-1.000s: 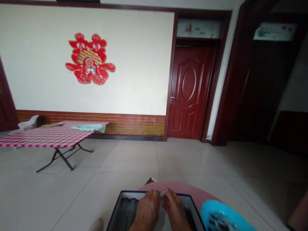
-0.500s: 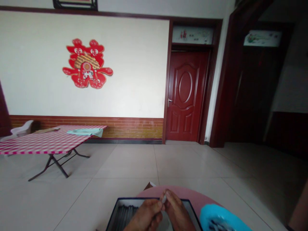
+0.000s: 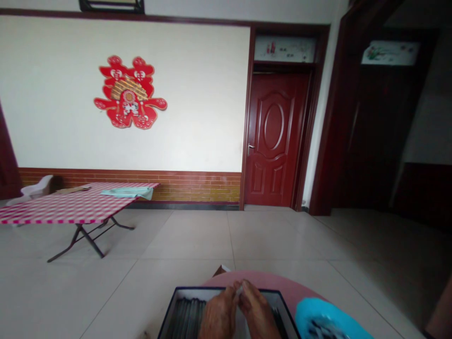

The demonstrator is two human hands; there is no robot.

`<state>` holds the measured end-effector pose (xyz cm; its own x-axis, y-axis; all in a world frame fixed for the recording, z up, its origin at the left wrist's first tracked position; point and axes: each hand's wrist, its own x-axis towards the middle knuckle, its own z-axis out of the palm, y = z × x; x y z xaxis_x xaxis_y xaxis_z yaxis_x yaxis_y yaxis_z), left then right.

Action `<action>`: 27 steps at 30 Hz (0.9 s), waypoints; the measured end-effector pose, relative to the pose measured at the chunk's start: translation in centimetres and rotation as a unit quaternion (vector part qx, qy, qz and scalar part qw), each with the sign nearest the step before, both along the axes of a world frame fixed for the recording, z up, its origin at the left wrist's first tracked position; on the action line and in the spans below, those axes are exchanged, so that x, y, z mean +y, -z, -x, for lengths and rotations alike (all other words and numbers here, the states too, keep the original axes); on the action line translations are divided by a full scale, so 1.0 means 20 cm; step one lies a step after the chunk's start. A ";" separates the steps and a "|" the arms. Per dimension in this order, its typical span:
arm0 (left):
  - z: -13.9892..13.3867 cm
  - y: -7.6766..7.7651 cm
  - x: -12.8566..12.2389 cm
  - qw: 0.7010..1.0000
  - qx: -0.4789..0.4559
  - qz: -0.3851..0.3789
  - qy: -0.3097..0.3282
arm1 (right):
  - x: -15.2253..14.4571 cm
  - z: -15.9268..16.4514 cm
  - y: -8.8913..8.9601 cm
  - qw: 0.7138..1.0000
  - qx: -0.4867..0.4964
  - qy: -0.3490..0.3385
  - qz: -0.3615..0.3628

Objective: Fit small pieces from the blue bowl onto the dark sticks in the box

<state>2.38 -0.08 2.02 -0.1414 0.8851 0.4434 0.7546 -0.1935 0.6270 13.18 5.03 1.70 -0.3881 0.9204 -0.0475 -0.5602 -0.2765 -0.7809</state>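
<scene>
My left hand (image 3: 218,314) and my right hand (image 3: 258,310) meet above a shallow dark-rimmed box (image 3: 169,310). Both are closed, with thumbs and fingertips pinched together around a small pale piece (image 3: 239,290). Fingers cover most of that piece, so its kind does not show. Dark slender rods (image 3: 189,316) lie side by side in the left part of the box, and a few more dark ones show past my right hand. To the right of the box is a bright blue container (image 3: 316,308) holding small dark and whitish pieces.
The box and blue container rest on a round pink tabletop (image 3: 282,281). Further off at left stands a folding table (image 3: 81,207) with a red-and-white checked cover and a pale green cloth (image 3: 129,192) on it. A red door (image 3: 271,141) is in the far wall.
My left hand has turned so its back faces up more, and its fingers have moved closer to my right fingertips. Less of the pale piece shows. The whole view has shifted slightly.
</scene>
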 end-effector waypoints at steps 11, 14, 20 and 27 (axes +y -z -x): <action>0.02 -0.09 0.00 0.885 -0.400 0.153 0.181 | -0.02 -0.03 -0.13 0.995 0.049 -0.086 -0.027; 0.02 -0.06 0.00 0.967 -0.222 0.052 0.115 | -0.02 -0.02 -0.10 0.997 0.040 -0.065 0.007; 0.00 -0.02 -0.04 0.995 0.054 0.083 -0.011 | -0.05 -0.01 -0.02 0.999 -0.003 -0.024 0.022; -0.01 -0.04 -0.02 0.989 -0.126 0.072 0.032 | -0.01 0.00 0.00 0.999 0.009 0.029 0.021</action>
